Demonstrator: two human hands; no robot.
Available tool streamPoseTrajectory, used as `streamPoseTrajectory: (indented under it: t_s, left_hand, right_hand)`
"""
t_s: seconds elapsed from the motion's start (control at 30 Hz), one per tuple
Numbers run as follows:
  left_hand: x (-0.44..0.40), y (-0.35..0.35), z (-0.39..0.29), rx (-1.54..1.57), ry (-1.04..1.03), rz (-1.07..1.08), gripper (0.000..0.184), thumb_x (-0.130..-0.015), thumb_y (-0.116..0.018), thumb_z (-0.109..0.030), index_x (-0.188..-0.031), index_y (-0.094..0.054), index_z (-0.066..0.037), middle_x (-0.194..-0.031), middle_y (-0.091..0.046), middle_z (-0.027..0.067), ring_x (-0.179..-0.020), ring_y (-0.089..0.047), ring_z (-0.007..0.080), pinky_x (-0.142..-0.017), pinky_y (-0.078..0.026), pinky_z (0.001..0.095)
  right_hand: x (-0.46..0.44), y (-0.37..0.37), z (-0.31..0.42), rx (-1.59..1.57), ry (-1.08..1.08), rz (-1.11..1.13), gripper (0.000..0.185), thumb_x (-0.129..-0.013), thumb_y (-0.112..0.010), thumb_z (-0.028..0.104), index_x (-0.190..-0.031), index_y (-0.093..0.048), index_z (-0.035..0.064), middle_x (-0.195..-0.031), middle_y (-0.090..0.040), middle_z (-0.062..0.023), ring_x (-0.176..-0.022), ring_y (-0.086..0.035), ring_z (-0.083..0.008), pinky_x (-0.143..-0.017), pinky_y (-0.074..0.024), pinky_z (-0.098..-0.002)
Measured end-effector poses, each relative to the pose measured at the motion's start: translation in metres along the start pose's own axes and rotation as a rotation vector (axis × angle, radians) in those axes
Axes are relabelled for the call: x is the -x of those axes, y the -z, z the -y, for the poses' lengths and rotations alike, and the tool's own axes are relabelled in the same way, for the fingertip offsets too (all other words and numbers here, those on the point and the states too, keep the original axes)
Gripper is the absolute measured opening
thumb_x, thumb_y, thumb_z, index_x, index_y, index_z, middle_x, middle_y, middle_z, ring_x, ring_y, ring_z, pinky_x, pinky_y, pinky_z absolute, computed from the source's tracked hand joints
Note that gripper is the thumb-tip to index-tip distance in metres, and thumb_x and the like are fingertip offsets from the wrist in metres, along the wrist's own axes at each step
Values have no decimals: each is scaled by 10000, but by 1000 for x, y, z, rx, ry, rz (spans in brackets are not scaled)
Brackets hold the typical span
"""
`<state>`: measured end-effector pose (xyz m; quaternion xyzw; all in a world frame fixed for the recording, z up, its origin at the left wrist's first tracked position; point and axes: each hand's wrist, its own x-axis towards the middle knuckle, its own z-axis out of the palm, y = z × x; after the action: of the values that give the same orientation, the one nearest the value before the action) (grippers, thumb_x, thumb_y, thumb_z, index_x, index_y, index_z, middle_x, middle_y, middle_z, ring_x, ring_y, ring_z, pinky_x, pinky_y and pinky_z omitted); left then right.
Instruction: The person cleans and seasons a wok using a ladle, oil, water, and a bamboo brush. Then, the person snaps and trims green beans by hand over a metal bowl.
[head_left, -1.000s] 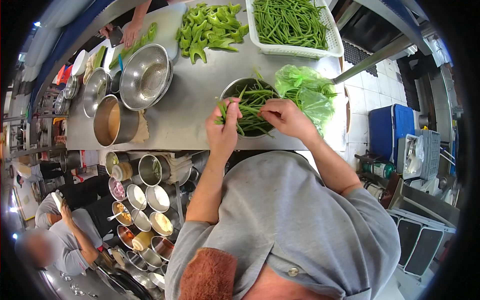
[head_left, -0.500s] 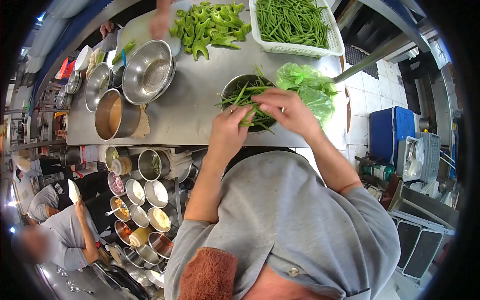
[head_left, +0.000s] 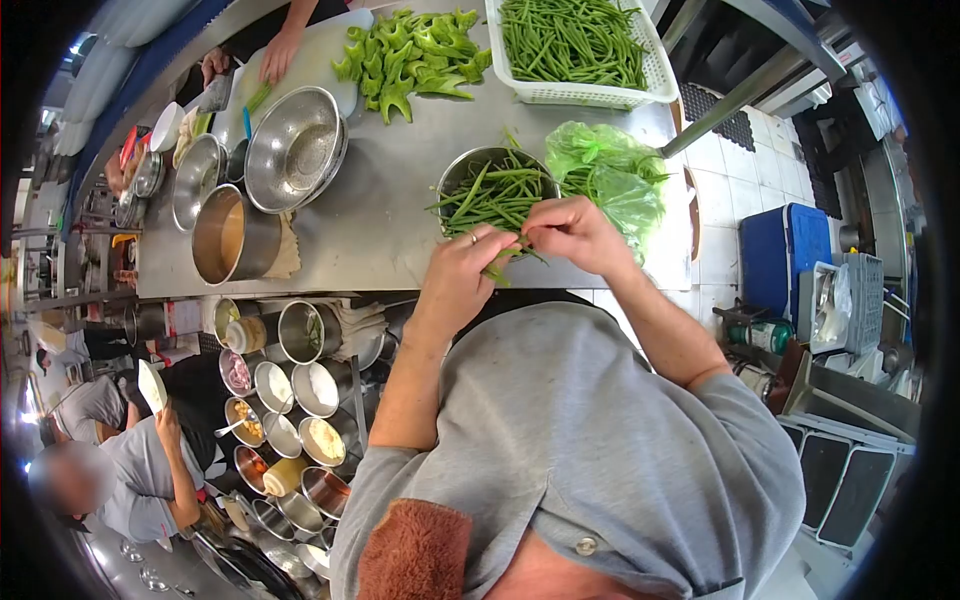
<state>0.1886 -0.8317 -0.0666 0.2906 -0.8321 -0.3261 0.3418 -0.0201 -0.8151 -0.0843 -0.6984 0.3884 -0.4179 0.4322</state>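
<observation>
The 2 hands pinch green beans (head_left: 497, 268) between their fingertips, left hand (head_left: 463, 272) and right hand (head_left: 578, 236) close together, probably for fine control. They work at the near rim of the pot (head_left: 447, 185) of beans on the desk (head_left: 400, 215), perhaps so pieces drop inside.

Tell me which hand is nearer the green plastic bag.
Right: the right hand is close to the bag, while the left hand is farther off, by the near edge of the metal pot.
</observation>
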Motion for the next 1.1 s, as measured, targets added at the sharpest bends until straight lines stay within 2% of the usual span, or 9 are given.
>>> streamPoseTrajectory:
  t_s: [0.1, 0.17, 0.27, 0.4, 0.63, 0.8, 0.87, 0.9, 1.1]
  left_hand:
    - [2, -5, 0, 95, -13, -139, 123, -865, -605, -32, -985, -603, -5, -829, -637, 113, -725, -632, 260, -649, -497, 363]
    - [6, -5, 1, 167, 79, -189, 110, -912, -570, -75, -987, -590, 2, -796, -630, 100, -708, -618, 224, -636, -494, 355]
    - [12, 0, 7, 395, 282, -242, 191, -986, -494, -177, -978, -554, 4, -718, -583, 66, -659, -574, 170, -590, -483, 334]
    - [4, -2, 8, 1003, 525, -328, 287, -1019, -432, -304, -955, -480, -29, -623, -445, 15, -566, -483, 143, -485, -438, 284]
    - [5, 5, 8, 943, 787, -155, 181, -971, -553, -238, -950, -484, -72, -570, -401, -30, -485, -415, 61, -398, -333, 230]
    - [-4, -12, 10, 534, 723, -98, 184, -930, -613, -193, -872, -572, -23, -595, -521, 15, -497, -468, 82, -461, -375, 252]
    - [-12, -18, 8, 152, 330, -73, 191, -911, -631, -150, -1030, -635, -1, -675, -604, 42, -556, -544, 114, -534, -445, 255]
    - [-15, -23, 12, 93, 168, -88, 262, -878, -647, -112, -1100, -624, 25, -844, -680, 132, -721, -646, 215, -680, -497, 315]
    - [-27, -28, 14, 92, 82, -91, 240, -845, -647, -64, -1069, -624, 18, -944, -667, 188, -816, -651, 319, -727, -499, 350]
  right_hand:
    - [-1, -3, -12, -636, -337, -80, 121, -800, -643, 59, -891, -669, -16, -709, -592, -86, -609, -550, -157, -559, -437, -281]
    - [-13, -3, -15, 57, -158, -258, 165, -795, -673, 118, -919, -682, 11, -748, -615, -88, -653, -605, -205, -590, -480, -308]
    - [-13, -9, -22, 820, 59, -132, 176, -794, -671, 137, -937, -674, 36, -803, -632, -99, -731, -644, -274, -647, -522, -363]
    - [-13, -13, -21, 924, -185, 136, 170, -794, -659, 140, -932, -652, 42, -845, -637, -111, -805, -646, -323, -702, -532, -408]
    - [-17, 0, -20, 731, -65, -62, 86, -793, -639, 97, -859, -656, 45, -827, -642, -117, -801, -643, -328, -690, -515, -429]
    - [-19, 6, 3, 753, -96, -111, 86, -787, -640, 80, -859, -651, 34, -804, -649, -135, -774, -637, -339, -686, -508, -434]
    - [-17, 9, 15, 726, -48, -146, 99, -788, -635, 44, -879, -645, 6, -793, -637, -153, -749, -616, -355, -665, -492, -420]
    - [-17, 10, 25, 728, -52, -149, 99, -788, -635, 44, -879, -645, 6, -793, -637, -153, -749, -616, -355, -665, -492, -420]
    - [-11, 13, 44, 272, -186, -271, 105, -810, -610, 6, -914, -620, -5, -776, -627, -158, -736, -606, -355, -628, -488, -398]
